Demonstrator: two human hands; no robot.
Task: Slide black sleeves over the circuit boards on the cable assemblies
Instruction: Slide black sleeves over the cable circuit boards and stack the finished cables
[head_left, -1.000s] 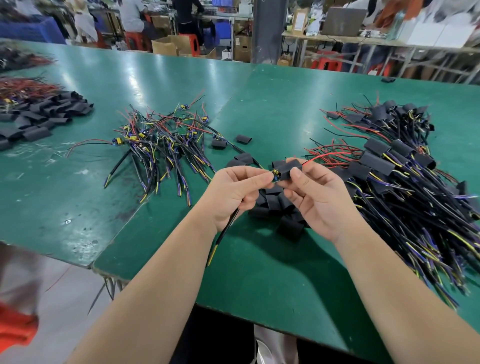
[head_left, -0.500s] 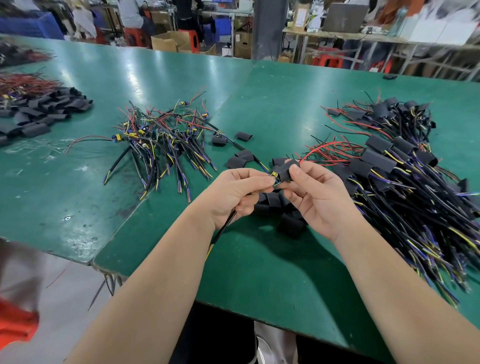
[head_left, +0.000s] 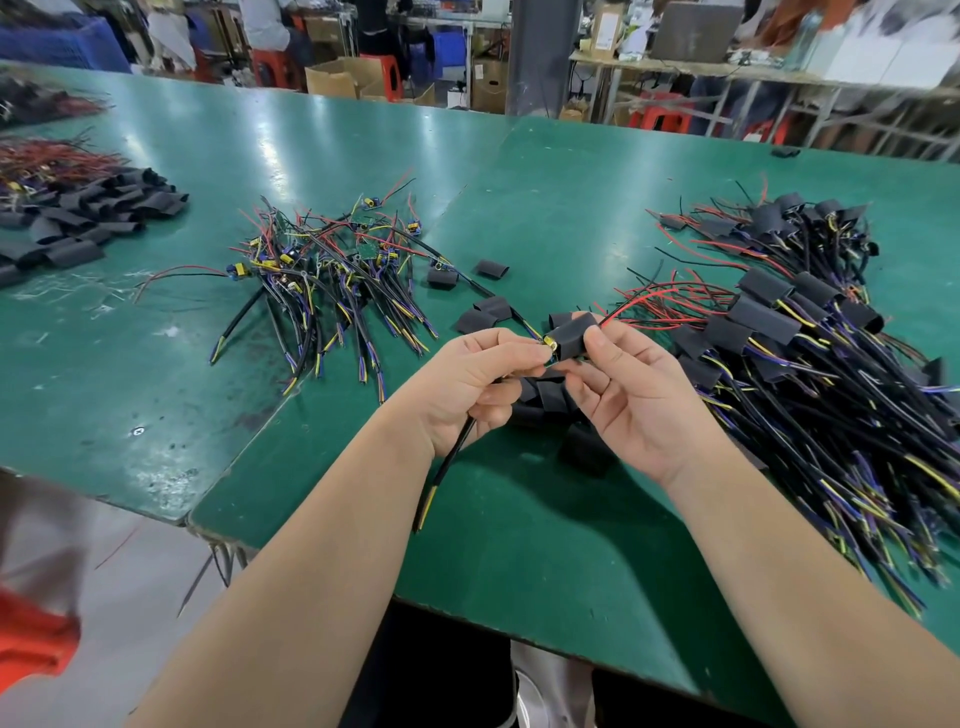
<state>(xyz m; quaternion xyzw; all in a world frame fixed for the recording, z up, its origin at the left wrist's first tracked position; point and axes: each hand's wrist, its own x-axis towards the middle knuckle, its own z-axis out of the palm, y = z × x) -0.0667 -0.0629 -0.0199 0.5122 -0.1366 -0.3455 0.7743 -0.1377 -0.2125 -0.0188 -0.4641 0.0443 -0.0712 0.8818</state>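
I am pinching a black sleeve (head_left: 571, 336) between my right hand (head_left: 631, 395) fingers, held above the green counter (head_left: 545, 545). My left hand (head_left: 475, 382) fingers are gripping the cable assembly (head_left: 452, 457), whose board end is sitting at the sleeve's mouth.

Green-topped worktable (head_left: 519, 561) taken as landmark. Beyond its far edge, approx. centre, a grey square pillar (head_left: 543, 57) is seen. Open brown cardboard boxes (head_left: 345, 78) and red plastic stools (head_left: 382, 73) are set just left of pillar; more red stools (head_left: 660, 117) beyond far-right edge. A grey laptop (head_left: 696, 31) is seen on a bench behind table. Grey floor (head_left: 119, 561) lies below near-left corner.
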